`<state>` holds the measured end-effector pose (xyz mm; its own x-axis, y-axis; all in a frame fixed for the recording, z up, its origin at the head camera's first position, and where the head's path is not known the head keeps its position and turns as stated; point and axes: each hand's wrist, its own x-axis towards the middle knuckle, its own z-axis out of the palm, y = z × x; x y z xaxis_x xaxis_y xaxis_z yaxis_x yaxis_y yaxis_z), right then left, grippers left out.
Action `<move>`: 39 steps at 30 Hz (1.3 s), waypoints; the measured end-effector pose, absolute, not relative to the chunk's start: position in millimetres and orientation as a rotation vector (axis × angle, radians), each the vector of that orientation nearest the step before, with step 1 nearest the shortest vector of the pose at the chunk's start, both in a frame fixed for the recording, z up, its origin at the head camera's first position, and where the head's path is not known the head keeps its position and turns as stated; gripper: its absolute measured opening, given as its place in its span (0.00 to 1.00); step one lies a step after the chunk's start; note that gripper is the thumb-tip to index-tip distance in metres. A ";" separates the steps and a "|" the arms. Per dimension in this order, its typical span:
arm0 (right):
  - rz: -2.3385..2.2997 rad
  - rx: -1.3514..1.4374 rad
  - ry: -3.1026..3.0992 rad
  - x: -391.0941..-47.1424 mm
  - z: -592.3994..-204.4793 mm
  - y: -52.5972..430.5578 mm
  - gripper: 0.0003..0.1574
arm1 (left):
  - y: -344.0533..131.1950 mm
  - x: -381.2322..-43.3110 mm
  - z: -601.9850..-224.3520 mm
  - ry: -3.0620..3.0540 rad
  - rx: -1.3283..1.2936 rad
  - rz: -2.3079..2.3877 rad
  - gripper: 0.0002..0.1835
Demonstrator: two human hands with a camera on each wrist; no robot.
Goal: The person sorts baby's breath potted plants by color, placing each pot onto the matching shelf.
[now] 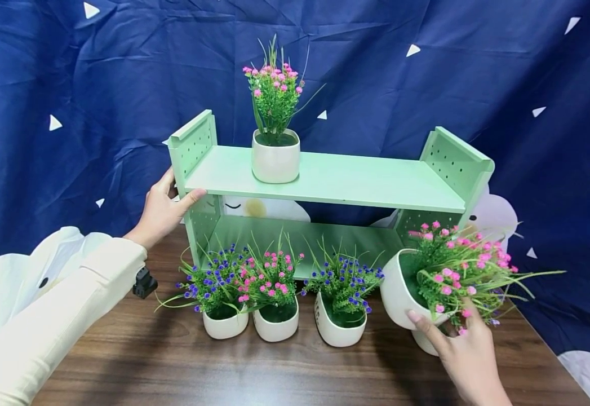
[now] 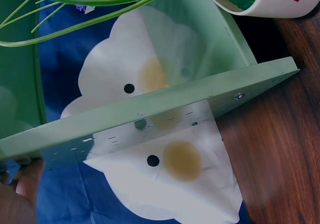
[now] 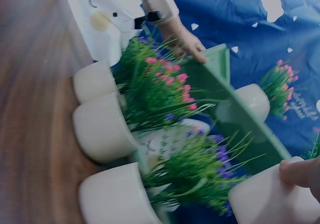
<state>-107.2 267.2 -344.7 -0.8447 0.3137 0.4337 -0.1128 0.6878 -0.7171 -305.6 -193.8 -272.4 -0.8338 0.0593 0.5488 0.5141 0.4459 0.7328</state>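
Observation:
My left hand (image 1: 159, 215) grips the left side of a light green two-tier shelf (image 1: 360, 179), its thumb lying over the upper board's front edge. In the left wrist view, part of that hand (image 2: 25, 194) shows beside the side panel (image 2: 150, 115). My right hand (image 1: 469, 355) holds a white flowerpot (image 1: 397, 293) of pink flowers, tilted and raised over the table, thumb against its wall. In the right wrist view the held pot (image 3: 265, 196) is partly cut off. Another pink-flowered pot (image 1: 276, 162) stands upright on the upper board.
Before the shelf, on the wooden table (image 1: 183, 361), stand a purple-flowered pot (image 1: 226, 327), a pink one (image 1: 277, 327) and another purple one (image 1: 342, 335). A further white pot (image 1: 425, 343) is mostly hidden behind the held one. A blue curtain (image 1: 376, 67) hangs behind.

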 end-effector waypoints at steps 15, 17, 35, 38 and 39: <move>1.243 0.008 -2.229 -133.9 -274.0 254.7 0.38 | -193.7 -306.0 -271.9 -2.267 -0.458 -1.357 0.35; 1.346 0.057 -2.175 -138.8 -263.9 252.1 0.36 | -193.9 -305.9 -272.0 -2.270 -0.453 -1.357 0.35; 1.825 0.244 -1.886 -199.1 -198.3 211.4 0.51 | -195.9 -310.0 -272.6 -2.265 -0.461 -1.390 0.37; 1.783 0.222 -1.915 -211.2 -193.2 206.4 0.55 | -196.5 -310.2 -273.8 -2.266 -0.457 -1.395 0.37; 1.761 0.218 -1.931 -214.9 -192.1 205.0 0.56 | -196.7 -310.2 -274.3 -2.270 -0.453 -1.395 0.37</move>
